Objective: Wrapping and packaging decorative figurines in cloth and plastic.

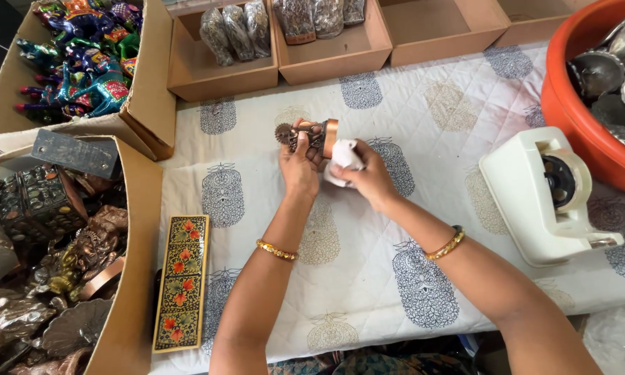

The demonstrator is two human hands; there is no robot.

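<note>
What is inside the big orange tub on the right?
The orange tub holds dull silver metal pieces, some leaf-shaped, piled together. What lies beneath them, and the tub's far side, is hidden or out of frame.

One head-worn camera looks steeply down from close above the quilted table (409, 229), facing forward toward the cardboard boxes (326, 59) along its far edge

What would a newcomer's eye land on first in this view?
Most likely the two hands at the table's centre: the left hand grips a small copper-coloured metal ornament while the right hand presses a white cloth against it. Next, the orange tub of metal pieces at far right.
</note>
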